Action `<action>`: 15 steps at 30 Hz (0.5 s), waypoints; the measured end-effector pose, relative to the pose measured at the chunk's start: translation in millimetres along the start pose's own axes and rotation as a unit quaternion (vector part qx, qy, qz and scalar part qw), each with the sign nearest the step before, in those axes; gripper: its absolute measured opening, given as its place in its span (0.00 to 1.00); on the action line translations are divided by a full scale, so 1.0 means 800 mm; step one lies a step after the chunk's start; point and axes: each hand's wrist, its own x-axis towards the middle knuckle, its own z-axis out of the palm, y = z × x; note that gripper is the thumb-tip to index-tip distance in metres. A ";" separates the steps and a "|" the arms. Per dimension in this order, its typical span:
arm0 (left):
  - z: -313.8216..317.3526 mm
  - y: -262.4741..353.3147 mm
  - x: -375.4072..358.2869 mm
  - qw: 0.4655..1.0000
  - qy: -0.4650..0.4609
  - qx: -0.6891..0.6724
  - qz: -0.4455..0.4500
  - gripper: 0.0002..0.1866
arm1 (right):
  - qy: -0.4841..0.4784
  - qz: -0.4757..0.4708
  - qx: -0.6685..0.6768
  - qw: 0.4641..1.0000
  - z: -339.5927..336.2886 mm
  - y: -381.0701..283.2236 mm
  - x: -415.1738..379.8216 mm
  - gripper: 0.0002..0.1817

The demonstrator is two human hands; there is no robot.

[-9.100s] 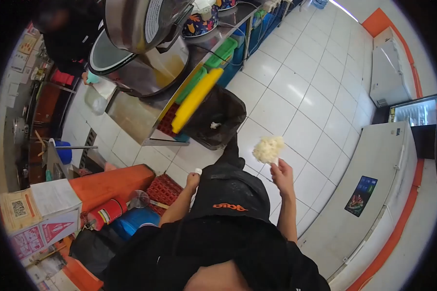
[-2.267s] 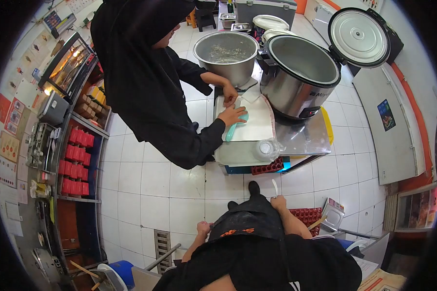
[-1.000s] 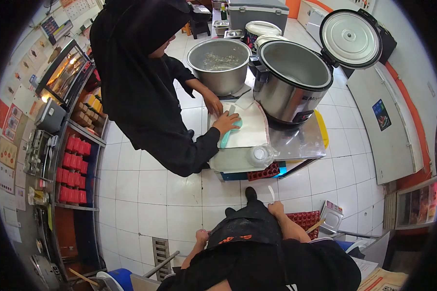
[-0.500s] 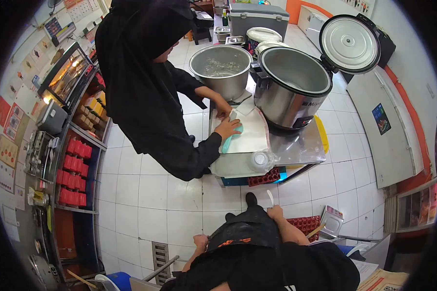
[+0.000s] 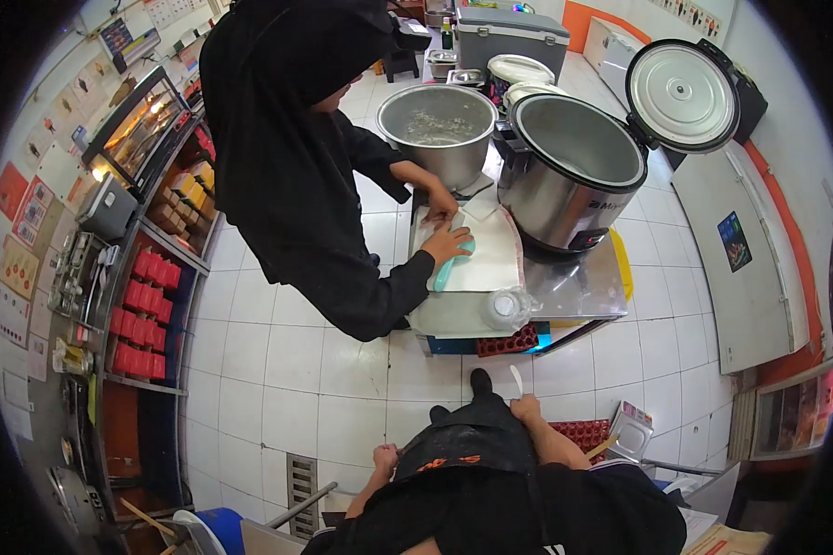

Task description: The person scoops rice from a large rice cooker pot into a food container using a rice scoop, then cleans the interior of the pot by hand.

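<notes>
My right hand is closed round the handle of a knife, whose pale blade points up toward the table. On the other side of my dark apron, my left hand is closed beside the apron's edge; what it holds, if anything, is too small to make out. A co-worker in black bends over the table with both hands at a turquoise object on a white cloth. Near the cloth's front edge stands a clear plastic-wrapped container.
The metal table holds a large open cooker and a wide metal pot. Red egg trays and a scale lie to my right. Shelves with red boxes line the left wall.
The view has shifted slightly, so the table and co-worker appear further right. My hands have hardly moved. The co-worker's hands remain at the turquoise object.
</notes>
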 end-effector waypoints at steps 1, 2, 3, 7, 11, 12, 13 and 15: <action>0.004 -0.018 0.013 1.000 -0.014 0.004 0.011 0.16 | -0.001 -0.001 -0.001 1.000 0.003 0.002 0.004 0.25; 0.002 -0.012 0.006 1.000 -0.013 0.003 0.010 0.16 | -0.004 -0.005 -0.011 1.000 0.006 0.004 0.008 0.25; 0.000 -0.010 0.001 1.000 0.002 0.025 0.003 0.16 | -0.008 -0.008 -0.020 1.000 0.007 0.003 0.010 0.25; 0.000 -0.016 -0.003 0.999 0.034 0.020 0.001 0.16 | -0.013 -0.021 -0.031 0.999 0.003 0.001 0.007 0.26; -0.001 -0.016 -0.004 0.998 0.036 0.052 -0.022 0.16 | -0.012 -0.027 -0.030 0.999 0.009 0.006 0.015 0.26; 0.002 -0.024 0.002 0.998 0.042 0.047 -0.020 0.16 | -0.010 -0.038 -0.043 0.998 0.011 0.008 0.018 0.26; 0.004 -0.026 0.006 0.998 0.048 0.042 -0.018 0.16 | -0.010 -0.038 -0.043 0.998 0.009 0.004 0.015 0.26; 0.005 -0.026 0.006 0.998 0.039 0.037 -0.016 0.16 | -0.006 -0.030 -0.038 0.999 0.004 -0.001 0.010 0.25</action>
